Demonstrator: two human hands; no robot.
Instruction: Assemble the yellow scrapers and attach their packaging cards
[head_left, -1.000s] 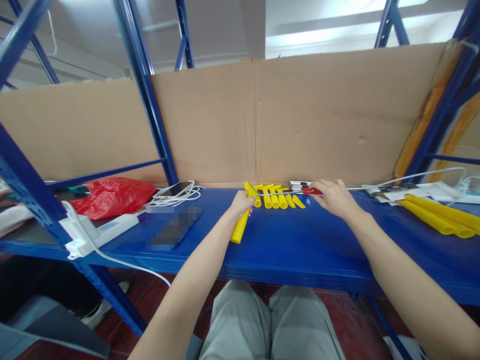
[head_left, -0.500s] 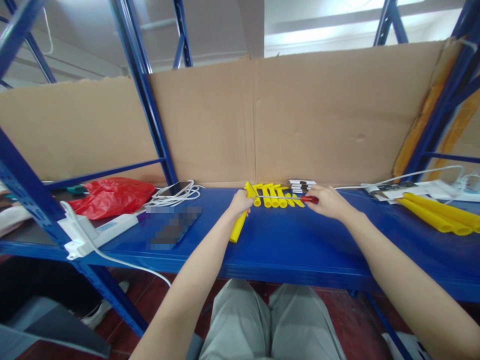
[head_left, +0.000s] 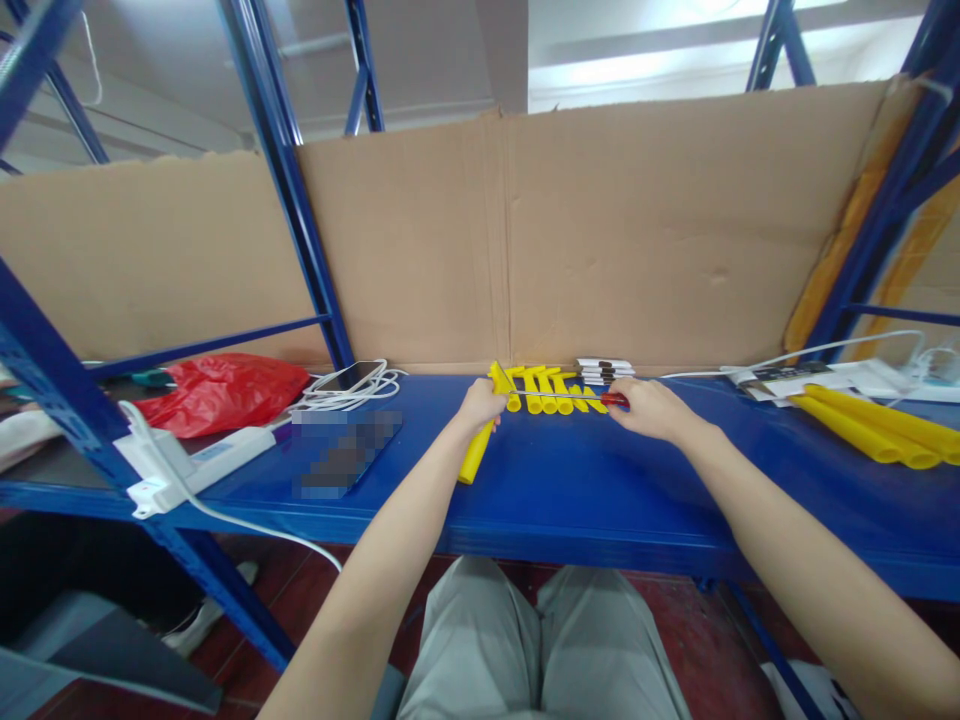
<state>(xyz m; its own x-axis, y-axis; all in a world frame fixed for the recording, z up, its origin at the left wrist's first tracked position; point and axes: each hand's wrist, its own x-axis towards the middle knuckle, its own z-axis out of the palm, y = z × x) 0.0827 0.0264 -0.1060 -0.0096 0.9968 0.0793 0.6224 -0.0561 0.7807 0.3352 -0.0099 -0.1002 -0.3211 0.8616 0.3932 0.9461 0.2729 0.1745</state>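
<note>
My left hand is closed around a yellow plastic tube; its lower end sticks out below the fist, and its wider top shows above. My right hand grips the red handle of a screwdriver. The thin metal shaft runs level to the left, reaching the top of the tube by my left hand; its tip is too small to make out. Behind the shaft, a row of several short yellow tube pieces lies on the blue shelf.
At the right lie several long yellow tubes. Small white packs sit against the cardboard wall. To the left are a blurred-out dark flat object, white cables, a power strip and a red bag.
My right hand has shifted very slightly left with the screwdriver, its fingers turned a little on the handle. My left hand and the yellow tube keep their place.
</note>
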